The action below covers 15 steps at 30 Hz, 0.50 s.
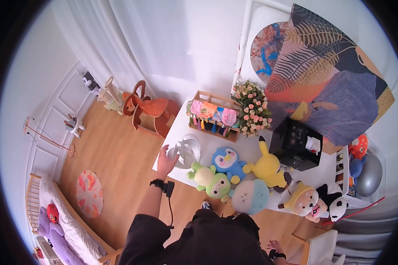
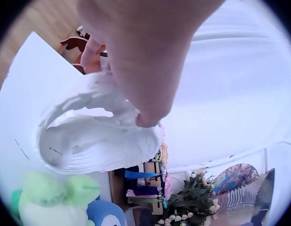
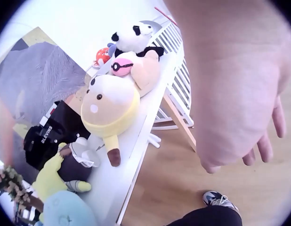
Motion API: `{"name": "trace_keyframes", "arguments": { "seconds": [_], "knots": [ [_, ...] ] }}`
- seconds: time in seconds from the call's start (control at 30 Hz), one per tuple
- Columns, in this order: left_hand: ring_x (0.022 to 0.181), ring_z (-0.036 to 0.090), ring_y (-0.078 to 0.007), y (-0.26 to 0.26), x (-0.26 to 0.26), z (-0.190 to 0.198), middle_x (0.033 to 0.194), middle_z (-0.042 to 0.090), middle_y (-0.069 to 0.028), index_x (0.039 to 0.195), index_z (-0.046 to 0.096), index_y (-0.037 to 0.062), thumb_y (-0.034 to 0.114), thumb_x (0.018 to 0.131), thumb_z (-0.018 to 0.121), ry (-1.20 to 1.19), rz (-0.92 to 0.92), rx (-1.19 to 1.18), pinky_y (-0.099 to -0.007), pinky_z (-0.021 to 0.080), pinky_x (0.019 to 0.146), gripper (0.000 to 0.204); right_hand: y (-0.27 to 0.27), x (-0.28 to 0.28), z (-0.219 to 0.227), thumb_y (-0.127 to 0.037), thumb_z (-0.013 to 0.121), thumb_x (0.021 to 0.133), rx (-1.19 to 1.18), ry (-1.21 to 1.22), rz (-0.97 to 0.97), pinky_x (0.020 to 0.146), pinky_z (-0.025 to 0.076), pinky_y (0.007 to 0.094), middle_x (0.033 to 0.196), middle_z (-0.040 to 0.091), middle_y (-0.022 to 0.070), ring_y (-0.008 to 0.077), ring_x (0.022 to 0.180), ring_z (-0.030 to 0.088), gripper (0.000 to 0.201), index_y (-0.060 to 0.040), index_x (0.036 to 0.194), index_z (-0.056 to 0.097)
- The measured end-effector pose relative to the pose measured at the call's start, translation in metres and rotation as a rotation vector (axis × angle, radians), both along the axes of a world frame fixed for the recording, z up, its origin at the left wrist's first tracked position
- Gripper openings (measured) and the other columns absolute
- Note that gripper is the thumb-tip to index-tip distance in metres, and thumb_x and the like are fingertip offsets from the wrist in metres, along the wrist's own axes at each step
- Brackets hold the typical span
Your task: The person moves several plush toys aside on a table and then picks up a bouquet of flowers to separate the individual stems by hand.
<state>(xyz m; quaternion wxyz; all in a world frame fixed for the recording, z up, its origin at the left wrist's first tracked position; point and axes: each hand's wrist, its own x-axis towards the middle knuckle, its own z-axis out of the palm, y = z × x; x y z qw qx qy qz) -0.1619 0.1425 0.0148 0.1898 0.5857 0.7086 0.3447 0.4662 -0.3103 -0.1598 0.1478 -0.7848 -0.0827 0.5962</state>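
Observation:
At the table's left end, my left hand [image 1: 166, 161] grips a white, ridged, sculpted clog [image 1: 189, 150] by its edge. In the left wrist view the clog [image 2: 98, 141] shows a wide oval opening and a smooth inside; thumb and fingers of the left hand [image 2: 141, 61] lie on its upper side. Beside it on the table is a green plush toy [image 1: 210, 180], with a blue penguin plush [image 1: 227, 160] next to that. My right hand [image 1: 275, 246] hangs low by my side, its fingers relaxed and holding nothing. In the right wrist view the right hand [image 3: 242, 99] is over the floor.
A wooden rack with colourful pouches [image 1: 213, 115] and a flower bunch [image 1: 252, 108] stand at the table's back. A yellow plush [image 1: 267, 165], black box [image 1: 296, 143], dog plush [image 1: 303, 198] and panda plush [image 1: 334, 201] line the right. A rocking horse [image 1: 152, 110] stands beyond.

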Motion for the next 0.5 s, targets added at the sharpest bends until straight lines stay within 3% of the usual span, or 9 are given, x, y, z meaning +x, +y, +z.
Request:
{"name": "trace_keyframes", "arguments": {
  "seconds": [0.07, 0.13, 0.17, 0.23, 0.33, 0.43, 0.5],
  "knots": [
    [0.104, 0.057, -0.0364, 0.011, 0.006, -0.002, 0.115, 0.056, -0.021, 0.121, 0.047, 0.0032, 0.026, 0.078, 0.069, 0.036, -0.047, -0.008, -0.0442, 0.047, 0.088, 0.053, -0.012, 0.01, -0.007, -0.023, 0.059, 0.089, 0.017, -0.01, -0.017, 0.061, 0.057, 0.0509, 0.085, 0.062, 0.0262, 0.0383, 0.07, 0.064, 0.039, 0.0082, 0.109, 0.049],
    [0.098, 0.059, -0.0376, 0.02, 0.009, -0.006, 0.107, 0.061, -0.0191, 0.113, 0.053, 0.0067, 0.024, 0.08, 0.066, 0.142, -0.011, -0.159, -0.0456, 0.049, 0.083, 0.04, -0.028, 0.03, -0.031, -0.022, 0.059, 0.089, 0.046, 0.144, -0.21, 0.06, 0.057, 0.0521, 0.085, 0.062, 0.0261, 0.0385, 0.068, 0.064, 0.038, 0.009, 0.109, 0.048],
    [0.093, 0.061, -0.0375, 0.019, 0.014, -0.005, 0.101, 0.064, -0.0163, 0.107, 0.056, 0.0098, 0.024, 0.083, 0.062, 0.167, 0.068, -0.132, -0.0466, 0.049, 0.08, 0.028, -0.024, 0.023, -0.018, -0.022, 0.059, 0.089, 0.052, 0.14, -0.216, 0.06, 0.057, 0.0521, 0.085, 0.062, 0.0261, 0.0385, 0.068, 0.064, 0.038, 0.009, 0.109, 0.048],
    [0.092, 0.061, -0.0372, 0.017, 0.019, -0.004, 0.1, 0.064, -0.0155, 0.106, 0.056, 0.0108, 0.025, 0.085, 0.06, 0.192, 0.098, -0.158, -0.0466, 0.049, 0.078, 0.026, -0.017, 0.004, 0.012, -0.022, 0.059, 0.09, 0.083, -0.05, -0.066, 0.06, 0.057, 0.0531, 0.085, 0.062, 0.0255, 0.0388, 0.07, 0.064, 0.038, 0.0087, 0.11, 0.048],
    [0.087, 0.061, -0.0406, 0.011, 0.015, -0.009, 0.092, 0.065, -0.0199, 0.106, 0.058, 0.0147, 0.028, 0.086, 0.058, 0.219, 0.159, -0.116, -0.049, 0.049, 0.074, 0.025, -0.037, 0.032, -0.03, -0.028, 0.047, 0.095, 0.088, 0.099, 0.067, 0.059, 0.053, 0.0499, 0.095, 0.064, 0.0244, 0.0356, 0.072, 0.065, 0.03, -0.0002, 0.106, 0.049],
    [0.085, 0.062, -0.0408, 0.008, 0.006, -0.014, 0.089, 0.066, -0.0191, 0.106, 0.059, 0.0158, 0.03, 0.087, 0.057, 0.299, 0.258, -0.154, -0.0499, 0.049, 0.071, 0.023, -0.039, 0.07, -0.041, -0.023, 0.059, 0.09, 0.046, 0.266, -0.087, 0.061, 0.057, 0.0484, 0.087, 0.062, 0.0228, 0.0355, 0.074, 0.064, 0.037, 0.0072, 0.109, 0.05],
    [0.084, 0.062, -0.041, 0.007, -0.004, -0.017, 0.089, 0.066, -0.0189, 0.105, 0.059, 0.0163, 0.03, 0.089, 0.055, 0.367, 0.316, -0.194, -0.0501, 0.049, 0.069, 0.021, -0.03, 0.084, -0.028, -0.023, 0.059, 0.09, 0.064, 0.231, -0.1, 0.061, 0.058, 0.0472, 0.087, 0.062, 0.0225, 0.0347, 0.073, 0.065, 0.036, 0.0074, 0.108, 0.051]
  ]
}}
